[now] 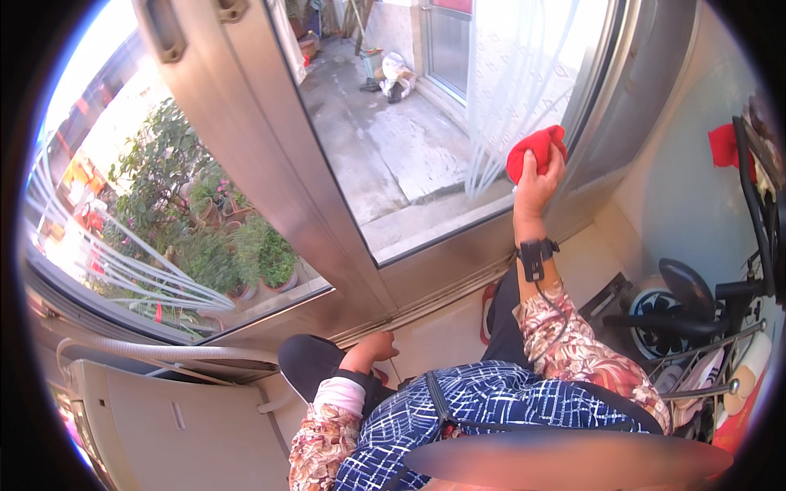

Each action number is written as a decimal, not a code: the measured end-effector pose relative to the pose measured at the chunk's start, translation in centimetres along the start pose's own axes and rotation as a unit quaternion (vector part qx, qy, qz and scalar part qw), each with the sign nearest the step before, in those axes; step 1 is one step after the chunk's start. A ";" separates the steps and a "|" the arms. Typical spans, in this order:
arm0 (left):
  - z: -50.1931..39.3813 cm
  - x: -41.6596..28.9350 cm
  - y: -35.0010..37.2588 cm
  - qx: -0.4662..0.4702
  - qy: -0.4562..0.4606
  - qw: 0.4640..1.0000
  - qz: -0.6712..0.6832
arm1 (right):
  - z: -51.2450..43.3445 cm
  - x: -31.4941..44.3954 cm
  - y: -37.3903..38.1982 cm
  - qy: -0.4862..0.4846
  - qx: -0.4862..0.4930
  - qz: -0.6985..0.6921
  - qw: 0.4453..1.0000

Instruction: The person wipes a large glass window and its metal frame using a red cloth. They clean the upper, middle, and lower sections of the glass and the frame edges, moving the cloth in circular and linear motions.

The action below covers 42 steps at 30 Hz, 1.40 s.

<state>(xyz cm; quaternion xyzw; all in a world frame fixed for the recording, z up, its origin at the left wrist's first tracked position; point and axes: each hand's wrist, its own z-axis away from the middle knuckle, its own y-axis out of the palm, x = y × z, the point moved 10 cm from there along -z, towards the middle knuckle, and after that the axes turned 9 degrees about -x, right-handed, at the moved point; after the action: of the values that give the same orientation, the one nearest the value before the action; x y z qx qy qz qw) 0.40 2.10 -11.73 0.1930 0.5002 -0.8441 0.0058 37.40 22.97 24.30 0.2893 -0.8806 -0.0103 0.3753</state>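
My right hand (pixel 541 178) grips a bunched red cloth (pixel 533 152) against the lower right part of the glass pane (pixel 393 147) in a metal-framed sliding door. A dark strap with a small black device (pixel 535 260) sits on that wrist, and a cable runs from it into the floral sleeve. My left hand (pixel 377 347) rests by my bent knee, its fingers curled; whether anything is inside them cannot be told. Pale curved streaks show on the glass near the red cloth and on the left pane.
A white appliance (pixel 178 417) with a ribbed hose (pixel 166 351) stands at the left. At the right are a wheeled thing with a black wheel guard (pixel 686 288) and a metal shoe rack (pixel 700 393). Beyond the glass are potted plants (pixel 264 251) and bags (pixel 396 77).
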 end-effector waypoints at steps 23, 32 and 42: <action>-0.5 1.2 2.0 0.012 -0.010 1.000 0.005 | 1.3 36.5 6.6 -0.470 0.142 -0.205 0.847; 1.0 1.0 0.9 0.001 -0.002 1.000 -0.014 | -12.7 24.0 6.1 -0.322 -0.035 -0.093 0.942; 0.5 1.6 2.7 0.047 0.005 0.999 -0.005 | -15.5 5.7 3.1 -0.102 -0.086 -0.033 0.991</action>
<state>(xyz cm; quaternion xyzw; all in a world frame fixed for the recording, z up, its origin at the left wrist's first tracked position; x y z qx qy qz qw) -0.72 0.62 -14.31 0.1944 0.4614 -0.8656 -0.0099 43.03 25.69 39.90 0.2823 -0.9002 -0.1275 0.3062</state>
